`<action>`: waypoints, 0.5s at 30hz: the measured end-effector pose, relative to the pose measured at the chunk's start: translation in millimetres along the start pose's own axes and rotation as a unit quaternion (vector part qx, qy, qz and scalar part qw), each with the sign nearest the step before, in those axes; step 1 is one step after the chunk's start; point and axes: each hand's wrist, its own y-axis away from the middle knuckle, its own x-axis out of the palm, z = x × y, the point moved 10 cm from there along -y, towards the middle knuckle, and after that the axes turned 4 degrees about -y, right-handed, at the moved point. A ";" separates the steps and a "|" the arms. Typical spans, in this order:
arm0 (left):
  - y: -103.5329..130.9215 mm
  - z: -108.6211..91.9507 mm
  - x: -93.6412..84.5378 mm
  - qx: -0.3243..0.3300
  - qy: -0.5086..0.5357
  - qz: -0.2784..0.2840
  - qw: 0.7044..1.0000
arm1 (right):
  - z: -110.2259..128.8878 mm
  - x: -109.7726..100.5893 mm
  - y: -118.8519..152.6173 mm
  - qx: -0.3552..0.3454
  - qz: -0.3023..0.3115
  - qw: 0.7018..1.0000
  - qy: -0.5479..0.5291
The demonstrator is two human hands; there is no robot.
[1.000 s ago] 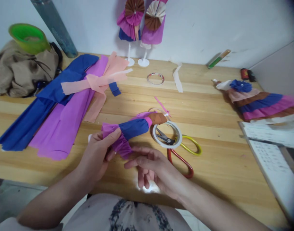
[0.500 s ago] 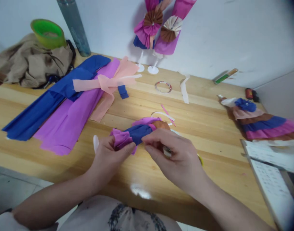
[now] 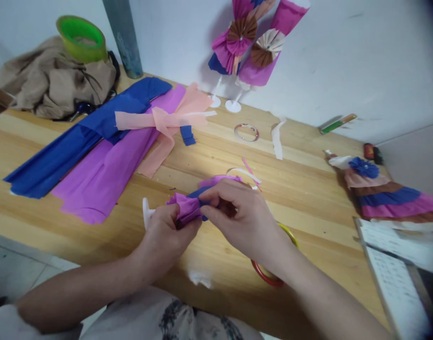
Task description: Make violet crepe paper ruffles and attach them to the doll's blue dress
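Note:
A small crepe-paper figure (image 3: 188, 207) in purple and blue lies between my hands over the near middle of the table. My left hand (image 3: 168, 229) pinches its ruffled purple end, and a white round-based stand (image 3: 146, 213) sticks out beside that hand. My right hand (image 3: 237, 212) has thumb and forefinger pressed together at the blue band, right against the purple ruffle. The far part of the figure is hidden behind my right hand. A red and yellow ring-shaped object (image 3: 267, 276) shows partly under my right wrist.
Blue (image 3: 60, 151), purple (image 3: 110, 174) and peach (image 3: 159, 137) paper lie on the left. Two dressed stands (image 3: 237, 52) are at the wall. A wire coil (image 3: 246, 132), paper scraps (image 3: 277, 139), a layered paper dress (image 3: 389, 191) and a notebook (image 3: 386, 269) lie rightward.
My right hand has moved left along the figure to the edge of the purple ruffle, covering more of the blue. The red and yellow ring shows more. The whole view has shifted slightly.

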 end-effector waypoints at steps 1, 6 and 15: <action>0.1 -0.2 -0.4 0.001 -0.004 -0.001 1.000 | 2.2 0.4 -0.3 -0.005 -0.004 1.000 0.010; 0.2 -7.8 -7.3 0.020 0.007 -0.027 0.999 | 2.6 -2.6 -1.7 0.003 -0.030 0.999 -0.028; -0.2 -9.4 -8.4 0.012 0.029 -0.024 0.999 | 10.6 -15.8 -1.1 -0.034 -0.078 0.996 -0.021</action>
